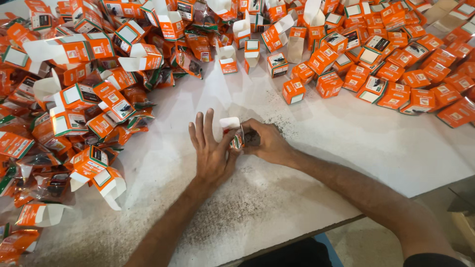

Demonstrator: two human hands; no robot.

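Both hands work on one small orange and white cardboard box [232, 132] with its flap up. The left hand [212, 151] presses it with flat, spread fingers, and the right hand [264, 142] grips its side. It looks like the packing step; next the flap needs a careful tuck to close it.

My left hand [213, 151] lies flat, fingers straight and spread, thumb tucked toward my right. My right hand [267, 142] curls just beside it, fingers pinched shut. Both forearms are bare and angle inward to meet.
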